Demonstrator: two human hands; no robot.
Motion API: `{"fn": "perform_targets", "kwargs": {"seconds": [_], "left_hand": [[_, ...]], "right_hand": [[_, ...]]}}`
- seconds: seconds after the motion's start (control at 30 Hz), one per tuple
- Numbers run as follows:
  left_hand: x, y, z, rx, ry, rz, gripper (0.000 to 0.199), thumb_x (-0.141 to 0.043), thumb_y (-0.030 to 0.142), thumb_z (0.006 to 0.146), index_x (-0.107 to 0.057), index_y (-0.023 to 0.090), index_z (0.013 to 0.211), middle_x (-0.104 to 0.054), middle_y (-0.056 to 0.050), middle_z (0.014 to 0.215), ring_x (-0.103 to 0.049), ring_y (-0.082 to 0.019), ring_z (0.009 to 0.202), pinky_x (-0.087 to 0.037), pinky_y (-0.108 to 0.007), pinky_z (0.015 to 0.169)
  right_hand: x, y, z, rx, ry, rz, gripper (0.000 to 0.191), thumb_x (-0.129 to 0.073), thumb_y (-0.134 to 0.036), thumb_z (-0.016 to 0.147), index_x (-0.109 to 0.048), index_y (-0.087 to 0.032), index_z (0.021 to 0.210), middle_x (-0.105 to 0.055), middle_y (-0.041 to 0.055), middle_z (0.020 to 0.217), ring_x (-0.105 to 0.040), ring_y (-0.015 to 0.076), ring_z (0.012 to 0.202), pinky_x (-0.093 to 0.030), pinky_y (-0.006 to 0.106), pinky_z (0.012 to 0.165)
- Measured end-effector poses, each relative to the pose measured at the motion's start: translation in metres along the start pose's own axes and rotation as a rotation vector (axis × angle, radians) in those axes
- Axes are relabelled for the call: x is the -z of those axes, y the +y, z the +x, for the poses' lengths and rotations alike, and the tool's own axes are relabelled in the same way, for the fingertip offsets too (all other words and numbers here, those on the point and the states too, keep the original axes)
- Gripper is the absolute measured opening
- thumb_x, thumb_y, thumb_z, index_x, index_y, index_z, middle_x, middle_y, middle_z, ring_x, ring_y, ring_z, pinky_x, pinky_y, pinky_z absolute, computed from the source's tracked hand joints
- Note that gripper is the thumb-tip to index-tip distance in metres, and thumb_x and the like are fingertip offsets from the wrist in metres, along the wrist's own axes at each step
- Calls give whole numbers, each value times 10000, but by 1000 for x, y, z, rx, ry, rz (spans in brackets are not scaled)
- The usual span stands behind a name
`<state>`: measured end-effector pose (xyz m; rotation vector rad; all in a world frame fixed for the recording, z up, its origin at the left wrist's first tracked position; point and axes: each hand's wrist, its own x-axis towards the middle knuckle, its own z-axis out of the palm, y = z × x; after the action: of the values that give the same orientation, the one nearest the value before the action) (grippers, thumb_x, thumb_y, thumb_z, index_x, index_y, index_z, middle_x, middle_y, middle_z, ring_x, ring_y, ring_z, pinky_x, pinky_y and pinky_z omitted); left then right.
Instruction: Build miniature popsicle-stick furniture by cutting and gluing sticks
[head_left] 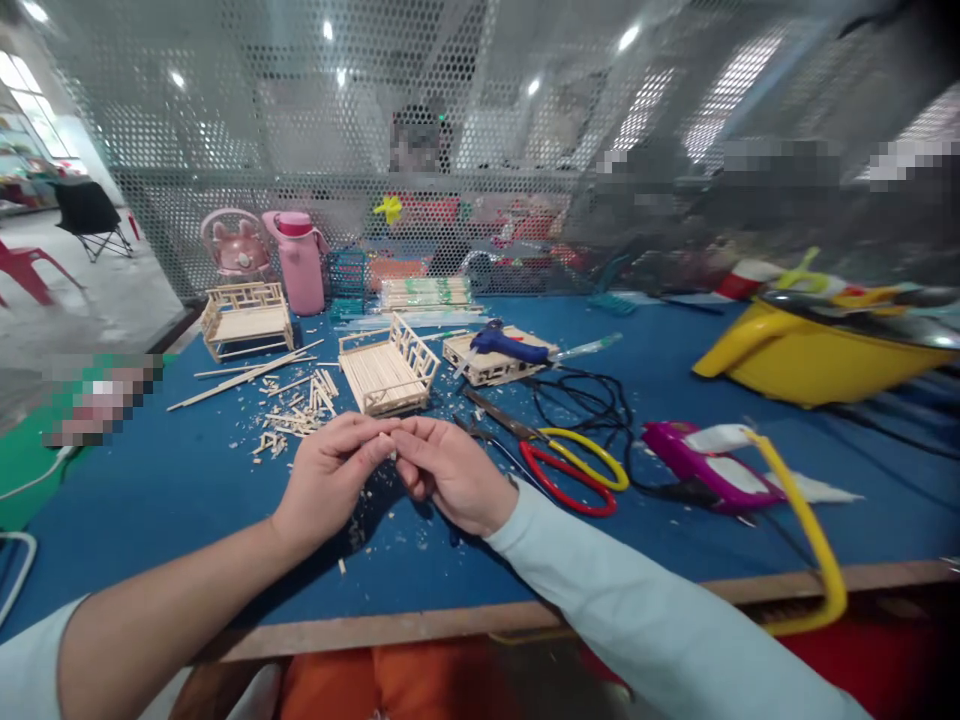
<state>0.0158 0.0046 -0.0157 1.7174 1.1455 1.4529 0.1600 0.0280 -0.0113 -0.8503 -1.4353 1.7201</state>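
My left hand (330,475) and my right hand (450,470) meet above the front of the blue table (660,540), fingertips pinched together. A tiny pale bit shows between them, too small and too covered to name. Just beyond my fingers stands a miniature bed-like frame of thin wooden sticks (386,375) with railings. Short cut stick pieces (307,400) lie scattered to its left. Scissors (574,465) with one red and one yellow handle rest open to the right of my right hand. Behind them a blue glue gun (510,345) lies over another stick-built piece (487,372).
A stick-built bench (247,318) stands at the back left, near a pink bottle (298,265). Bundled sticks (424,293) lie by the perforated screen (300,120). Black cable (592,405) coils behind the scissors. At right are a purple-and-white device (712,470) and a yellow basin (817,350).
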Motion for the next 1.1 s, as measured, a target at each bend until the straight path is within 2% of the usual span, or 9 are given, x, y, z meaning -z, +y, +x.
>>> {"fn": "perform_targets", "kwargs": {"seconds": [0.13, 0.23, 0.3, 0.33, 0.47, 0.7, 0.9, 1.0, 1.1], "left_hand": [[0, -2, 3, 231, -9, -142, 201, -609, 328, 799, -717, 162, 833, -685, -43, 753, -604, -146, 688, -494, -270, 660], [-2, -4, 5, 380, -22, -250, 242, -639, 349, 756, -693, 136, 858, -640, -12, 662, -535, -111, 561, -465, -248, 566], [-3, -4, 5, 434, -60, -262, 244, -657, 321, 732, -697, 132, 882, -616, 7, 634, -510, -98, 538, -443, -237, 550], [-4, -4, 4, 455, -79, -267, 245, -658, 308, 728, -699, 133, 895, -608, 13, 628, -506, -94, 534, -436, -233, 550], [-7, -1, 0, 487, -161, -310, 223, -651, 308, 734, -705, 140, 870, -605, 13, 643, -487, -80, 514, -416, -230, 549], [-6, -1, 1, 458, -247, -293, 325, -621, 478, 754, -632, 155, 715, -523, 34, 557, -456, -84, 484, -395, -226, 514], [-5, 2, -2, 361, -250, -435, 334, -549, 498, 817, -534, 178, 725, -493, 29, 634, -481, -95, 574, -448, -240, 618], [-1, 7, -4, 285, -240, -358, 284, -512, 437, 855, -514, 182, 730, -488, 25, 642, -479, -110, 619, -431, -241, 635], [3, 13, -5, 190, -214, -225, 271, -471, 383, 883, -506, 179, 708, -487, 26, 634, -454, -112, 617, -394, -232, 613]], "right_hand": [[9, -12, -20, 96, 121, -371, 254, -571, -370, 799, -594, -155, 934, -574, -48, 567, -491, 82, 465, -385, 205, 479], [41, -21, -40, 228, 460, -1051, 289, -473, -292, 860, -600, -162, 1084, -667, 31, 734, -605, 156, 649, -460, 290, 651], [71, -25, -51, 72, 587, -1454, 313, -412, -225, 863, -610, -146, 1092, -691, 122, 913, -644, 222, 832, -469, 357, 766], [86, -27, -56, 12, 586, -1502, 318, -455, -204, 824, -621, -113, 1079, -682, 177, 968, -646, 268, 879, -470, 393, 779], [124, -31, -66, -88, 446, -1517, 320, -565, -228, 746, -656, -123, 1034, -691, 185, 1026, -658, 301, 937, -499, 383, 780], [128, -43, -87, -173, 339, -1249, 546, -561, -388, 774, -527, -151, 1265, -715, 58, 825, -667, 209, 730, -531, 328, 661], [86, -41, -97, -56, 283, -879, 456, -645, -326, 721, -574, -184, 1149, -658, 41, 777, -609, 176, 661, -528, 310, 628], [52, -34, -88, 76, 177, -709, 441, -581, -314, 777, -493, -211, 1197, -606, 55, 904, -594, 166, 760, -511, 284, 689], [27, -26, -73, 156, 116, -746, 328, -514, -419, 837, -512, -207, 1087, -540, 9, 786, -502, 134, 648, -464, 259, 625]]}}
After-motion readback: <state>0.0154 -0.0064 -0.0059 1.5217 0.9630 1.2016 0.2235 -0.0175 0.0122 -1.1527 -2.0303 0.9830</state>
